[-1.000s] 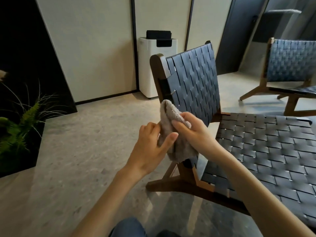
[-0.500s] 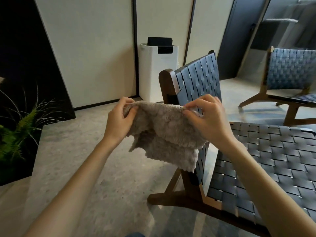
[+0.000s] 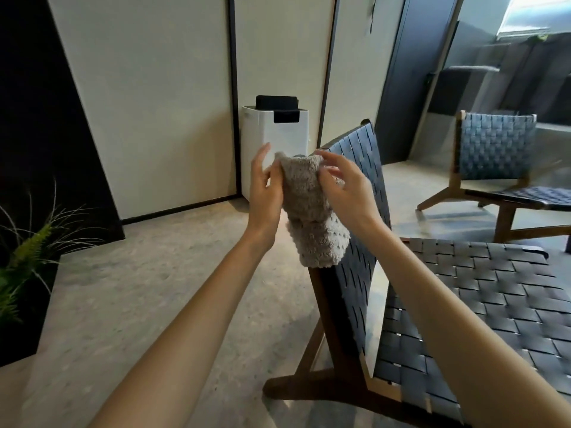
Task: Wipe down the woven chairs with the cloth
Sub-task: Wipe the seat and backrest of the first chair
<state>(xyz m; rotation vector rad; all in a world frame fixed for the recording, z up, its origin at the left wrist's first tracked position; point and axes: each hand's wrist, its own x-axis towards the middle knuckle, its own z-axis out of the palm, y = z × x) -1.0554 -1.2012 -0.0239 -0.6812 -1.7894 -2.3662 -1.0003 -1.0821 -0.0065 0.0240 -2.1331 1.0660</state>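
Note:
A fluffy beige cloth point(image 3: 312, 217) hangs folded between my two hands, in front of the backrest's near upper corner. My left hand point(image 3: 265, 193) holds its left edge with the thumb while the fingers point up fairly straight. My right hand point(image 3: 346, 189) pinches the cloth's top right edge with curled fingers. The near woven chair point(image 3: 482, 307) has dark blue straps on a brown wooden frame; its backrest stands just behind the cloth and its seat spreads to the right. A second woven chair point(image 3: 497, 149) stands at the far right.
A white appliance with a black top point(image 3: 275, 140) stands against the pale wall panels behind the chair. A green fern in a dark planter point(image 3: 21, 267) sits at the left edge. Stone floor point(image 3: 148, 288) lies open between the planter and the near chair.
The cloth, spread wide between my hands half a second ago, is now folded narrow. Both hands have come together and risen toward the top of the backrest.

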